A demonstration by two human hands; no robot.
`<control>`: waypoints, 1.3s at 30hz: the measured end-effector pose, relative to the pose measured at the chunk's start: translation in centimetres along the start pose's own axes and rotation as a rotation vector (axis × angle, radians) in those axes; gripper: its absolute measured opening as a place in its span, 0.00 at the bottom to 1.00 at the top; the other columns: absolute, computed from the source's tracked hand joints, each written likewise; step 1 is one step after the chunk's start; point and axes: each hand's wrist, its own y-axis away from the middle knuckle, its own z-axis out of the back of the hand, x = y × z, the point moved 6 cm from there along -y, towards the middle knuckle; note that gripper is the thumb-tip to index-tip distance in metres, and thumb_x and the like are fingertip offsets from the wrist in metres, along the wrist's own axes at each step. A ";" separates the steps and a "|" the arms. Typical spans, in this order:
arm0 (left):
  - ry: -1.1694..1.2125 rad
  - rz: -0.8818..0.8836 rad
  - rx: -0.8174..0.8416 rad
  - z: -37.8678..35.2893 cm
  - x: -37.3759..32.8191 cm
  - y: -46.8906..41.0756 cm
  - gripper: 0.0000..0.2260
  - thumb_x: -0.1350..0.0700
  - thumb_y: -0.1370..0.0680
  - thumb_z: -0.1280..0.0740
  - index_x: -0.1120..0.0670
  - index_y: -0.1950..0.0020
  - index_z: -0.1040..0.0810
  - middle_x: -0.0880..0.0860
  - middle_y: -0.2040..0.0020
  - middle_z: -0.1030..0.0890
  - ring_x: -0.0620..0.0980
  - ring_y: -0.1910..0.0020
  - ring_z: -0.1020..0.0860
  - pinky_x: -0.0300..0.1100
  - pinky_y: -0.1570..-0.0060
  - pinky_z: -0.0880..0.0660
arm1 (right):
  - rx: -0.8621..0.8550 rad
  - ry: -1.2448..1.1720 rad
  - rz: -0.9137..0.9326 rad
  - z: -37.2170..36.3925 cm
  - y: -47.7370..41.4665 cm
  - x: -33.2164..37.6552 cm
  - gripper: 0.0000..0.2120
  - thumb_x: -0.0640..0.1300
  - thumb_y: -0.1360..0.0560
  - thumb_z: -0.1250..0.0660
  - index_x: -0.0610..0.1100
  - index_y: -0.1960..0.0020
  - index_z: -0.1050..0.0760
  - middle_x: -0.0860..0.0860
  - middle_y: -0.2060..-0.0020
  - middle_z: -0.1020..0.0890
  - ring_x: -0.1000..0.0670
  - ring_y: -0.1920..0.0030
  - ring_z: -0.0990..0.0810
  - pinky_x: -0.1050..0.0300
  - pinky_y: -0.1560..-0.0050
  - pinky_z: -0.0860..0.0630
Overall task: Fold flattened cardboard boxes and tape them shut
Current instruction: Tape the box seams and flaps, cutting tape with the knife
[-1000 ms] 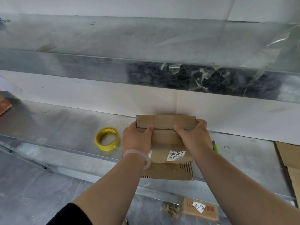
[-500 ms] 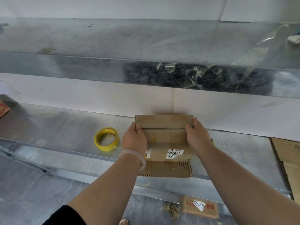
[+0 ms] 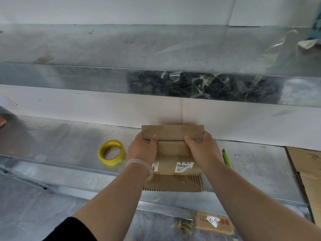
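The cardboard box (image 3: 173, 148) sits between both hands at the middle of the table (image 3: 69, 141), reaching from the back edge to the front edge. The left hand (image 3: 142, 150) clasps its left side and the right hand (image 3: 203, 150) its right side, with both thumbs pressed on the folded top panel. The far flap is raised, its long axis running left to right. The near flap overhangs the front edge. The box's inside is hidden. A yellow tape roll (image 3: 112, 152) lies just left of it.
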 end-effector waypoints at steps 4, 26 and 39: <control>0.026 -0.030 0.087 -0.3 0.1 -0.6 0.16 0.48 0.18 0.45 0.53 0.34 0.28 0.53 0.44 0.21 0.54 0.48 0.25 0.42 0.53 0.32 | 0.021 -0.005 0.009 -0.2 -0.6 -0.2 0.26 0.59 0.22 0.39 0.48 0.28 0.34 0.49 0.37 0.22 0.44 0.38 0.24 0.50 0.42 0.26; 0.562 -0.039 0.124 1.1 3.1 2.6 0.16 0.47 0.17 0.45 0.51 0.40 0.21 0.45 0.48 0.18 0.44 0.44 0.22 0.38 0.42 0.26 | 0.240 -0.329 -0.121 -0.2 1.9 -3.1 0.23 0.57 0.17 0.48 0.45 0.29 0.31 0.58 0.57 0.27 0.54 0.53 0.26 0.56 0.47 0.31; 0.462 -0.020 0.255 0.8 2.9 1.2 0.13 0.49 0.16 0.46 0.50 0.48 0.23 0.46 0.54 0.20 0.47 0.50 0.23 0.42 0.49 0.30 | 0.400 -0.412 -0.228 -0.5 1.8 -2.8 0.32 0.64 0.21 0.44 0.43 0.27 0.33 0.48 0.36 0.24 0.46 0.33 0.27 0.47 0.27 0.35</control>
